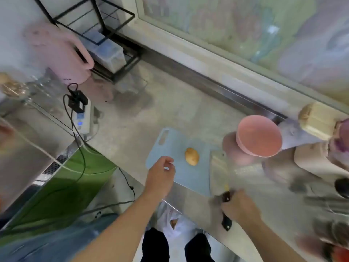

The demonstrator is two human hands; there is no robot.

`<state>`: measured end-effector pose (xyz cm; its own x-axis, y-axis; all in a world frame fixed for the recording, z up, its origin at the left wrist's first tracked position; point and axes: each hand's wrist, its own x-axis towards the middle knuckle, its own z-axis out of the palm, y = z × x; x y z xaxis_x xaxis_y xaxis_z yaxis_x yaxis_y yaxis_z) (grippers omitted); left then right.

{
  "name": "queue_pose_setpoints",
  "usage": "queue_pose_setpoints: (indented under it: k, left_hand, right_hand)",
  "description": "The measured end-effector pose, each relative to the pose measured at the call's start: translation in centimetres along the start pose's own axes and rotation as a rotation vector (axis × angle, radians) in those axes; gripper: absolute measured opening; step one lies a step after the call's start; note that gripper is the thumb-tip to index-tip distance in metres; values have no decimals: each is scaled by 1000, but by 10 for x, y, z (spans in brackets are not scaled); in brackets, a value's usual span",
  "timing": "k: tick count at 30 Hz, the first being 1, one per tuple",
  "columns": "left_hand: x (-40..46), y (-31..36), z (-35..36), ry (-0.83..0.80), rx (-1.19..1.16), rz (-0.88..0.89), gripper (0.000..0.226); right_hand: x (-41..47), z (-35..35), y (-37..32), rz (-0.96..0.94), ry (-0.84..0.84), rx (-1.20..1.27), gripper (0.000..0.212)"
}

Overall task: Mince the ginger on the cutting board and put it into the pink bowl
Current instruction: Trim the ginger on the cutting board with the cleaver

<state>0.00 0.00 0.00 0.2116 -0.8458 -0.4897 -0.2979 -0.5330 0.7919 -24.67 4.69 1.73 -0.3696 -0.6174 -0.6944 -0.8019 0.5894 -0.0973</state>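
The right hand point(238, 207) grips the cleaver point(220, 173) handle; the left hand point(162, 175), loosely open, should pin the whole ginger point(192, 156) firmly on the cutting board point(168, 146) before slicing.

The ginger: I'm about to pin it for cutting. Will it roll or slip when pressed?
The ginger looks rounded and egg-shaped, so it could rock or roll. It lies loose on the smooth blue cutting board, so it may slide.

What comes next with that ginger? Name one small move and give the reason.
Probably bring the left hand down onto the whole yellowish ginger piece to steady it on the pale blue plastic cutting board: the ginger is uncut and untouched, while the right hand already grips the black-handled cleaver.
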Motion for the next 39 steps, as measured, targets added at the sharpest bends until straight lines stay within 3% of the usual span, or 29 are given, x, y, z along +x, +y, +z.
queue_pose_setpoints:
  k: [7, 11, 15, 19, 21, 26, 31, 39]
  left_hand:
    - [40, 19, 34, -113, 234, 120, 39]
    - [52, 23, 41, -236, 377, 160, 46]
    - [54, 18, 45, -257, 376, 164, 42]
    - [50, 10, 49, -218, 227, 151, 47]
    - [47, 6, 49, -180, 128, 94, 53]
    - [50, -2, 50, -116, 34, 41, 39]
    - [51, -1, 50, -128, 25, 31, 36]
    - [52, -5, 52, -111, -21, 36, 29]
  right_hand:
    - [-1, 8, -5, -40, 19, 93, 20]
    - [-5, -3, -6, -9, -112, 537, 10]
    - [-10, -16, -3, -34, -71, 688, 7]
    - [-18, -27, -15, -109, -64, 793, 33]
    - [-23, -32, -27, -175, -67, 769, 35]
    - [-24, -29, -46, -310, -22, 578, 25]
    - [-17, -19, -62, -357, 46, 455, 20]
    - [-14, -3, -82, -391, 107, 338, 30]
